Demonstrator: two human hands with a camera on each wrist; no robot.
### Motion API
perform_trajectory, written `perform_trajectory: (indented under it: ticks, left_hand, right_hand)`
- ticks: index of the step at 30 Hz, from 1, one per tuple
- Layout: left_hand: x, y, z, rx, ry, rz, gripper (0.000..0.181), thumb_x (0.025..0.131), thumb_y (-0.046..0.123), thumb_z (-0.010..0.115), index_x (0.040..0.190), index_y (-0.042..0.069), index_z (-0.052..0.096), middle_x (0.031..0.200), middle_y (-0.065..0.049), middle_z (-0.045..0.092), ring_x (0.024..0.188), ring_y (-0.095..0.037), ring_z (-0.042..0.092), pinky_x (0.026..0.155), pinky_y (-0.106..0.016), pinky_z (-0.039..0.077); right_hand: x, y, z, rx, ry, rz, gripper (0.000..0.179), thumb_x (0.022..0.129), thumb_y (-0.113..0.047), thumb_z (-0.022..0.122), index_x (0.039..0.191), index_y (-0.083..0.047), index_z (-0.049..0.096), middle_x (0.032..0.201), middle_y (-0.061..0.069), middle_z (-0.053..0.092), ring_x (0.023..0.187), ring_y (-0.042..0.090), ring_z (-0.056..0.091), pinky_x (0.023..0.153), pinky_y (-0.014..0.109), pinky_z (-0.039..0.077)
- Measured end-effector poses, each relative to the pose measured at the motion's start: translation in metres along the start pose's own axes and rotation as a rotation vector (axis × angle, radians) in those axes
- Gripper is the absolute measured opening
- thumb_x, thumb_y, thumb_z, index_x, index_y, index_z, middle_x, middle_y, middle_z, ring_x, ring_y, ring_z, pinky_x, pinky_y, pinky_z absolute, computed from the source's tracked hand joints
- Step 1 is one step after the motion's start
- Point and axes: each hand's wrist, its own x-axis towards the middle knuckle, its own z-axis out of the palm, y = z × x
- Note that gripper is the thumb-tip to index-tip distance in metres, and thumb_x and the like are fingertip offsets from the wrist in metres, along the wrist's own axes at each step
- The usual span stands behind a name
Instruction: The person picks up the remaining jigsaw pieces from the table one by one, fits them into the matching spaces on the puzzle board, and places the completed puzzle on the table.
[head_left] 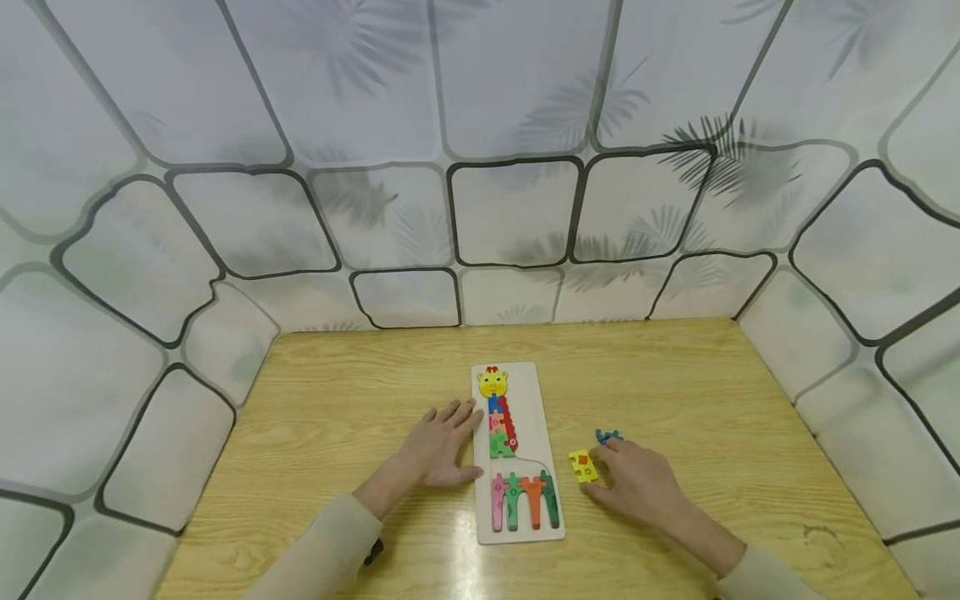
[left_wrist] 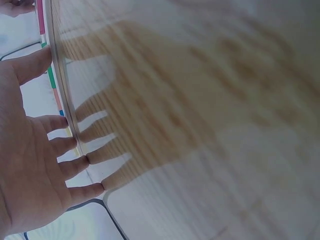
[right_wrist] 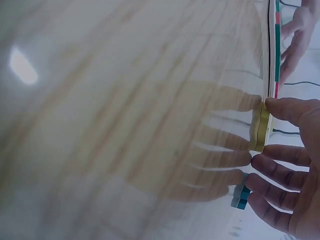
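Observation:
A giraffe puzzle board [head_left: 528, 417] lies upright on the table, with the yellow head, red mane, neck pieces and several coloured leg pieces set in it. Its body section is bare between neck and legs. My left hand [head_left: 442, 446] is spread, fingertips and thumb touching the board's left edge. To the right of the board, my right hand [head_left: 637, 479] pinches a yellow puzzle piece [head_left: 582, 467] between thumb and index finger, at its two ends in the right wrist view. A blue puzzle piece [head_left: 608, 436] lies by the other fingers of that hand.
The wooden table [head_left: 360, 375] meets patterned walls [head_left: 510, 217] at the back and on both sides. A small dark object [head_left: 373, 552] shows beside the left sleeve.

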Motion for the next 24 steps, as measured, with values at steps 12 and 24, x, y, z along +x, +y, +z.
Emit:
perform_trajectory:
  ticks: [12, 24]
  left_hand:
    - [0.0005, 0.0002, -0.0002, 0.001, 0.003, 0.0, 0.094, 0.093, 0.068, 0.059, 0.166, 0.015, 0.033, 0.176, -0.011, 0.028, 0.16, -0.039, 0.033, 0.124, -0.065, 0.036]
    - [0.0006, 0.0, -0.0006, 0.011, -0.002, 0.0, 0.095, 0.093, 0.069, 0.058, 0.167, 0.015, 0.033, 0.176, -0.011, 0.029, 0.16, -0.039, 0.034, 0.125, -0.065, 0.037]
  right_hand:
    - [-0.0011, -0.0003, -0.0029, -0.001, -0.025, -0.038, 0.044, 0.081, -0.044, 0.088, 0.112, -0.014, 0.078, 0.12, 0.011, 0.078, 0.116, 0.036, 0.075, 0.086, 0.048, 0.065]
    - [-0.0037, -0.0004, -0.008, -0.001, -0.04, -0.052, 0.046, 0.079, -0.039, 0.09, 0.116, -0.015, 0.078, 0.108, 0.002, 0.075, 0.095, 0.019, 0.072, 0.07, 0.034, 0.062]
